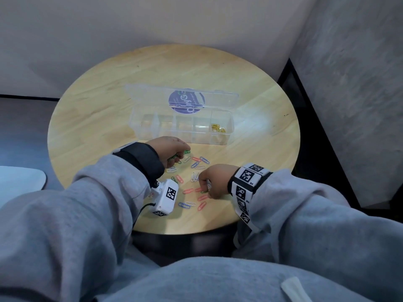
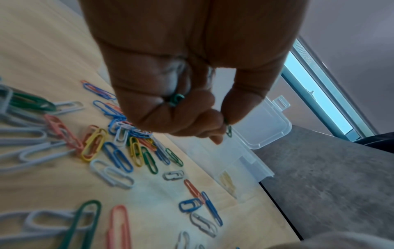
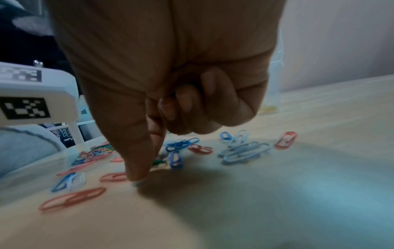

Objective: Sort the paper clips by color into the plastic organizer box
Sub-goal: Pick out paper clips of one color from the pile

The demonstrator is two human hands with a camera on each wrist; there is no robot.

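Observation:
The clear organizer box (image 1: 183, 125) stands with its lid (image 1: 181, 98) open; yellow clips (image 1: 218, 128) lie in its rightmost compartment. Loose red, blue, white, yellow and green paper clips (image 1: 196, 171) are scattered in front of it. My left hand (image 1: 172, 151) hovers over them, its curled fingers gripping several green clips (image 2: 177, 100). My right hand (image 1: 209, 182) is low over the pile. Its thumb (image 3: 136, 168) and forefinger pinch down at a green clip (image 3: 158, 162) on the table, and the other fingers are curled in.
The round wooden table (image 1: 109, 118) is small and its front edge is close to my sleeves. A light wall rises behind it and a grey wall to the right. The white wrist camera block (image 1: 166, 197) hangs over the near clips.

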